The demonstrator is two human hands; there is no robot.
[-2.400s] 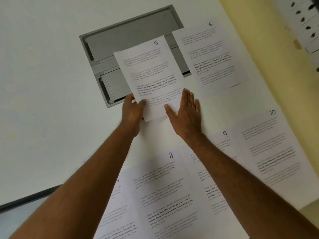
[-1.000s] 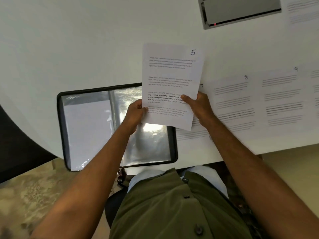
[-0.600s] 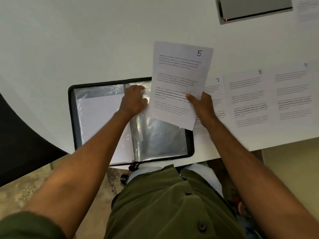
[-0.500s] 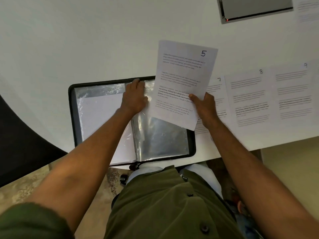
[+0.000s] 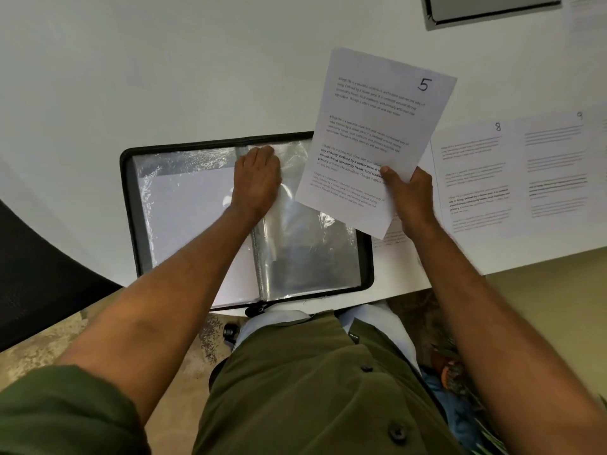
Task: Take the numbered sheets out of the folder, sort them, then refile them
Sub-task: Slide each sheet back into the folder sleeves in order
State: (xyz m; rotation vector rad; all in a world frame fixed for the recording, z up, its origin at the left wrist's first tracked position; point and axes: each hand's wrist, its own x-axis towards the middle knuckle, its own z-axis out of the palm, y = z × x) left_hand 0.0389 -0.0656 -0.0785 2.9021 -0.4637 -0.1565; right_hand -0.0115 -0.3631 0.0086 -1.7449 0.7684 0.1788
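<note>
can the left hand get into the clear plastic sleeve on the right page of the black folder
Probably yes: the left hand already rests at the top of the clear plastic sleeve; the white sheet numbered 5 only overlaps its upper right corner.

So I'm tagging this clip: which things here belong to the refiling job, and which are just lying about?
Job:
sheet 5, held by the right hand
folder, under the left hand
sheet 8
sheet 9

Lying about:
grey tray
black chair

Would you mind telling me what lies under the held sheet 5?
Under sheet 5 show the folder's clear right sleeve and another sheet's corner; its number is covered.
</note>
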